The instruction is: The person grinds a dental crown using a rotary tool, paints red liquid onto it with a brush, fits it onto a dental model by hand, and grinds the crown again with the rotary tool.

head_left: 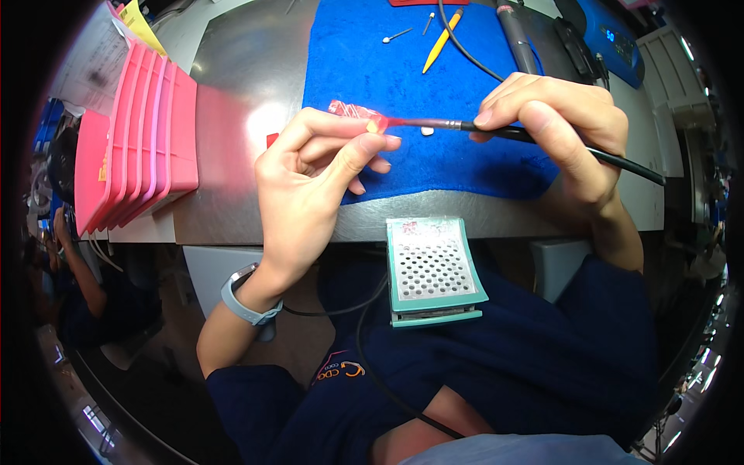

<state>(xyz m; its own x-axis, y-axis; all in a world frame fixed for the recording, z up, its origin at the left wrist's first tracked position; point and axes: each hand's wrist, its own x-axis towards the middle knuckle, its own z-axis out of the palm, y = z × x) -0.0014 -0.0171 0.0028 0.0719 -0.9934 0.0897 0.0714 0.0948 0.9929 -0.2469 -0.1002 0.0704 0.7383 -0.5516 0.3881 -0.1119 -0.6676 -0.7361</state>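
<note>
Now the left hand pinches a small pink piece at its fingertips, while the right hand, just beside, grips a black handpiece touching it.

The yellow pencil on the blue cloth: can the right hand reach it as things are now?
Probably not right away. The path over the blue cloth to the yellow pencil looks free, but the right hand grips a black corded tool, so its fingers are occupied.

Your blue cloth carries a yellow pencil; pink trays at the desk's left edge; teal perforated box; translucent red piece.
</note>
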